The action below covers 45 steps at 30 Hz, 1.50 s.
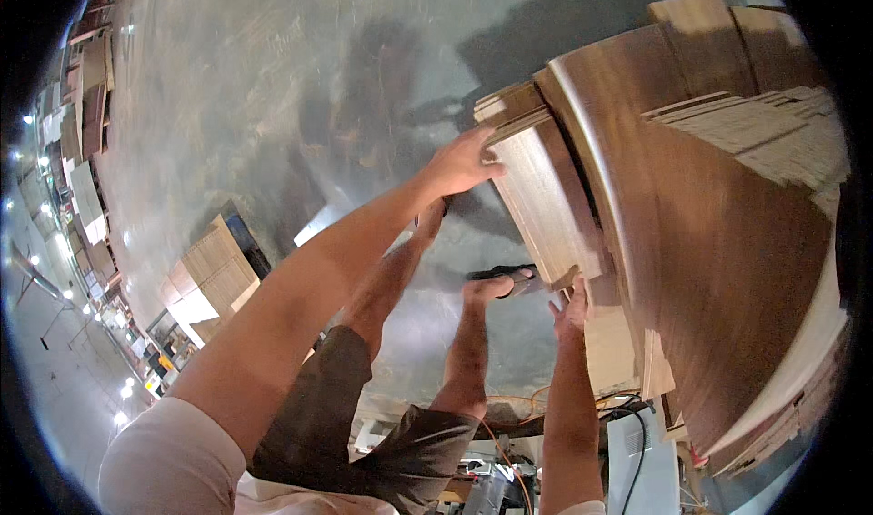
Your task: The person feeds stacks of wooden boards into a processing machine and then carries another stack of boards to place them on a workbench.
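Note:
A bundle of flat wooden boards (546, 201), pale along its long side, stands beside a large brown wooden panel. My left hand (466, 162) is closed round its far end, fingers curled over the edge. At the near end my right hand (571, 310) grips the lower corner, with its thumb and fingers against the wood. The undersides of the boards and some fingertips are hidden. My bare legs and sandalled feet show between my arms, one sandal (514, 281) just left of the bundle.
The brown panel (727, 269) fills the right side, with thin wood strips (764, 137) piled on it. A stack of tan boards (214, 274) stands on the grey floor (227, 87) at left. An orange cable (505, 451) and a black cable (642, 442) run near the bottom.

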{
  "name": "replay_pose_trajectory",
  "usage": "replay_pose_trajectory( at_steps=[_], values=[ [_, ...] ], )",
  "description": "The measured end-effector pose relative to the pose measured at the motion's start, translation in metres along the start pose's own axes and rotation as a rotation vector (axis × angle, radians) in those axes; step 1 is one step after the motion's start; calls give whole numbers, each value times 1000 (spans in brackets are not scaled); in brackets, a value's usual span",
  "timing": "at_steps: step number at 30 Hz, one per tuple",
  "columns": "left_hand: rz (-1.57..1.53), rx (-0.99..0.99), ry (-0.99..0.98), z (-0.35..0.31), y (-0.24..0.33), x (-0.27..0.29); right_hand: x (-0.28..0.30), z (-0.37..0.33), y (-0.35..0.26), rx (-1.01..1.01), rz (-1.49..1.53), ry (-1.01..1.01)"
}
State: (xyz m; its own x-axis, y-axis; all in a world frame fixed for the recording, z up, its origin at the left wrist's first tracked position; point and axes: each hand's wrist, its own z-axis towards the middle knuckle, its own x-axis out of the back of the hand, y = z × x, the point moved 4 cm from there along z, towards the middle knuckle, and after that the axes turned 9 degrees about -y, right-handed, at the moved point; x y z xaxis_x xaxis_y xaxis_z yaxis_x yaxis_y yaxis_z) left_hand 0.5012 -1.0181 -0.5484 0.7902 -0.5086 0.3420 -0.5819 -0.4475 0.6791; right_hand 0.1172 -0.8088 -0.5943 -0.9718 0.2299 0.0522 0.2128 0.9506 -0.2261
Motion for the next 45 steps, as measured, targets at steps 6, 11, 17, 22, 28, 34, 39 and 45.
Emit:
replay_pose_trajectory(
  at_steps=[6,11,17,22,28,34,39,45],
  values=[
    [-42,-17,28,34,-13,-34,-28,23,-14,76,168,-67],
    [-83,67,-4,22,-25,-52,-17,36,-19,176,314,-183],
    [-401,61,44,-14,-59,-92,7,28,-15,170,316,-239],
    [-816,155,-123,-11,-97,-115,22,40,-24,194,378,-234],
    [-672,262,-146,-20,-71,-104,24,41,-23,199,401,-183],
    [-698,51,22,-101,-61,-92,7,-35,5,226,468,-196],
    [-884,2,-180,-251,97,-20,29,-137,32,255,649,-299],
    [-740,-221,-192,-376,258,39,32,-325,-6,263,755,-236]
  ],
)
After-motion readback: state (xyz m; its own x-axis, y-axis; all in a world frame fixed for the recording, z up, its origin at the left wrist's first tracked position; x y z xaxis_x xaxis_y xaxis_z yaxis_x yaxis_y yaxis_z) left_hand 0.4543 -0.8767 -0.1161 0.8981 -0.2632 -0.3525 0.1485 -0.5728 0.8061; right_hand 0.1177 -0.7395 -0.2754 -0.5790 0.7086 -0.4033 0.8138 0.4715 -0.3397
